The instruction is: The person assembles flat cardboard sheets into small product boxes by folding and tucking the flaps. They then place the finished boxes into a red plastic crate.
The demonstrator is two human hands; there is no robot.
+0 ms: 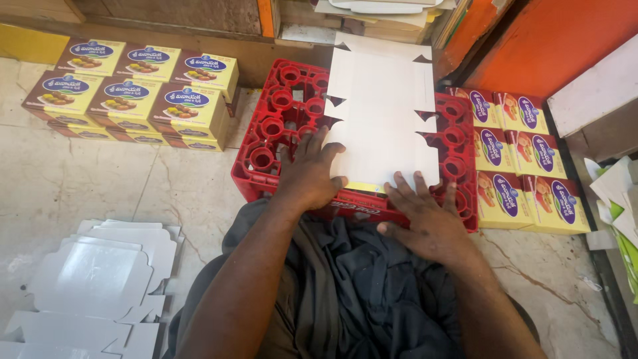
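A flat white die-cut cardboard blank (382, 113) lies unfolded on top of an upturned red plastic bottle crate (279, 126). My left hand (309, 174) rests with fingers spread on the crate, its fingertips touching the blank's left near edge. Pressed flat on the blank's near right corner is my right hand (425, 216), fingers apart. A thin yellow edge shows beneath the blank's near edge. Neither hand grips anything.
Folded yellow printed boxes (126, 96) are stacked at the left on the stone floor. More printed boxes (518, 159) lie in rows to the crate's right. A pile of flat white blanks (93, 286) sits at lower left. Papers (618, 199) lean at far right.
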